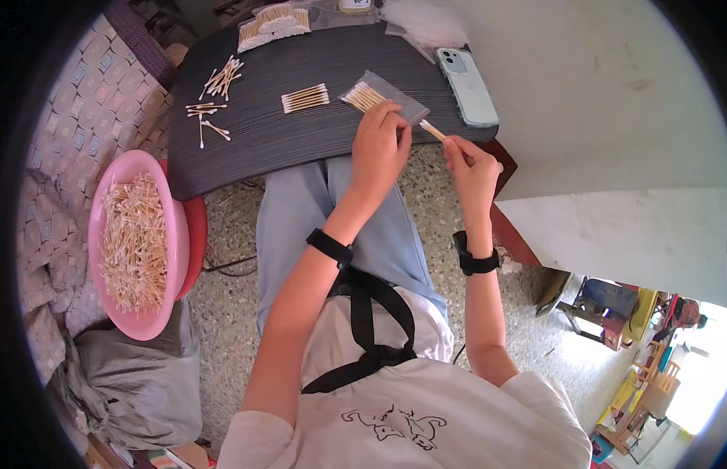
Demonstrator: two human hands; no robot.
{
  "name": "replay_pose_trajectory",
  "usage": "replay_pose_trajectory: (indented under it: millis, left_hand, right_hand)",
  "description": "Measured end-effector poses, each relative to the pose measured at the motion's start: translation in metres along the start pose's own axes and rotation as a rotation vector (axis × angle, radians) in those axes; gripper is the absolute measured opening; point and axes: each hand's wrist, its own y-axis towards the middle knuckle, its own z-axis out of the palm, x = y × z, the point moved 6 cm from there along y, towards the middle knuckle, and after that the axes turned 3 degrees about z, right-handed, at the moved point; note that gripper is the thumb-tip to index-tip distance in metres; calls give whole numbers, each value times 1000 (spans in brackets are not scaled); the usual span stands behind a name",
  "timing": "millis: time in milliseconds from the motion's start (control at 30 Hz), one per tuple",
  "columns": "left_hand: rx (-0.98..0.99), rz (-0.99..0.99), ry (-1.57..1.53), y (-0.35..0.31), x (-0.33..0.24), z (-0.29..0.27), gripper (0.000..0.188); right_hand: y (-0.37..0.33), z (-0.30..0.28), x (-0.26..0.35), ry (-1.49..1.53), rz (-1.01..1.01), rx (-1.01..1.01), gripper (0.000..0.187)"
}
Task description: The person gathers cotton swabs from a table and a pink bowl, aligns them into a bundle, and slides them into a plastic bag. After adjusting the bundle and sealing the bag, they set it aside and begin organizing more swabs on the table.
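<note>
Over the near edge of the dark table, my left hand has its fingers curled on a small clear plastic bag. Cotton swabs lie side by side inside the bag's left part. My right hand pinches a few more cotton swabs, their white tips pointing at the bag's right end. Left of the bag, a neat row of swabs rests on the table. Farther left lie loose, scattered swabs.
A pink basin heaped with swabs stands at the left, on something red. At the table's back are stacked swab bundles and clear plastic bags. A phone lies at the right edge, beside a pale wall.
</note>
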Motion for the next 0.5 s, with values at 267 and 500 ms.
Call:
replay_pose_trajectory:
  millis: [267, 500]
  left_hand:
    - [-23, -79, -137, 6, 3, 2, 12]
    - [-20, 113, -57, 10, -4, -4, 11]
  right_hand:
    - [5, 12, 9, -42, -28, 15, 18]
    - [6, 22, 17, -155, -50, -22, 16]
